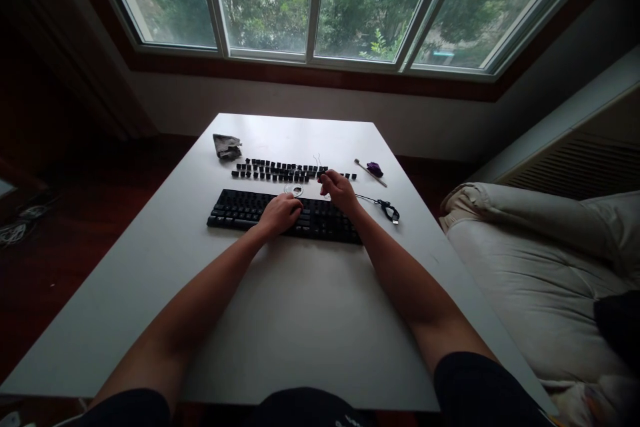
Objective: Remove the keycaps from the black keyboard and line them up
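A black keyboard (240, 208) lies across the middle of the white table (300, 307). Behind it, several loose black keycaps (270, 171) sit in rows. My left hand (280, 213) rests on the keyboard with its fingers curled; I cannot make out anything in it. My right hand (339, 189) hovers at the right end of the keycap rows, fingers pinched together near a keycap. A small metal ring tool (297, 191) lies between the keyboard and the keycaps.
A crumpled grey cloth (227, 146) lies at the back left. A brush with a purple object (373, 170) sits at the back right. The black USB cable (386, 207) trails right of the keyboard. A cushioned seat (530, 267) stands to the right; windows behind.
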`<state>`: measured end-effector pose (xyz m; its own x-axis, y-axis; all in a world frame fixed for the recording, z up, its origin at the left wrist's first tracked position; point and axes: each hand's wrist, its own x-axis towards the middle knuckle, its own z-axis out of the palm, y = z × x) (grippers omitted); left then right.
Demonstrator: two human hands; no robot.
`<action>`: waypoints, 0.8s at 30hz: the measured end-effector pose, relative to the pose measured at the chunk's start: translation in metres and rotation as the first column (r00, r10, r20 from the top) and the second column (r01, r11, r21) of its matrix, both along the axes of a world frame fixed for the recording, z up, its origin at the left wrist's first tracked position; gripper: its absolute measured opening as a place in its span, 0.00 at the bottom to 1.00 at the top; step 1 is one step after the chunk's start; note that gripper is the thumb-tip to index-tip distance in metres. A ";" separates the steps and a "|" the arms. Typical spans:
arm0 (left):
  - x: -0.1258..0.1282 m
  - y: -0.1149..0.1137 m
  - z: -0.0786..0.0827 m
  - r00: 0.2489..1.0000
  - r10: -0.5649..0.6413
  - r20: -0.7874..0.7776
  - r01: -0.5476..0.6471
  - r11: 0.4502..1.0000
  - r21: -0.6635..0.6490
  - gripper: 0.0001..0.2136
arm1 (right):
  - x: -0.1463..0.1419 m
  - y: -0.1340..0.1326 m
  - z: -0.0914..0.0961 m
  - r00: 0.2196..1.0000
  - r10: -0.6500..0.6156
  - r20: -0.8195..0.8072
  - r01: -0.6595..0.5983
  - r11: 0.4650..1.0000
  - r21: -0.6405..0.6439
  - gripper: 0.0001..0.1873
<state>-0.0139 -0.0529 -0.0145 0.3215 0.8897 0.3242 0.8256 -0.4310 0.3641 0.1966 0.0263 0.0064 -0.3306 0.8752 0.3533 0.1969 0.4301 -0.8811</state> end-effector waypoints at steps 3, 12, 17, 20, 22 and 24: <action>0.001 -0.003 0.002 1.000 -0.016 0.001 0.016 1.000 -0.003 0.09 | 0.011 0.007 0.006 0.999 -0.048 -0.014 0.048 0.998 -0.031 0.17; 0.000 -0.004 0.005 1.000 -0.023 -0.020 0.023 1.000 0.006 0.10 | 0.015 0.013 0.004 0.944 0.044 -0.328 -0.133 0.958 -0.254 0.17; -0.004 -0.002 0.005 0.998 -0.053 -0.019 0.053 0.999 -0.015 0.10 | 0.015 0.008 0.007 0.905 0.073 -0.419 -0.221 0.923 -0.316 0.16; -0.004 0.000 0.004 0.999 -0.049 -0.001 0.049 0.999 -0.016 0.09 | 0.014 0.005 0.010 0.903 0.108 -0.415 -0.228 0.941 -0.251 0.17; -0.004 0.001 0.003 0.998 -0.052 0.018 0.053 0.998 -0.024 0.08 | 0.012 0.004 0.011 0.918 0.097 -0.385 -0.188 0.960 -0.206 0.18; -0.005 0.001 0.002 0.998 -0.054 0.039 0.055 0.998 -0.034 0.07 | 0.009 0.004 0.012 0.933 0.083 -0.350 -0.156 0.970 -0.187 0.18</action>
<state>-0.0185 -0.0517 -0.0124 0.3577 0.8823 0.3058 0.7868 -0.4611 0.4101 0.2057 0.0299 0.0180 -0.3309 0.9024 0.2761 -0.1684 0.2314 -0.9582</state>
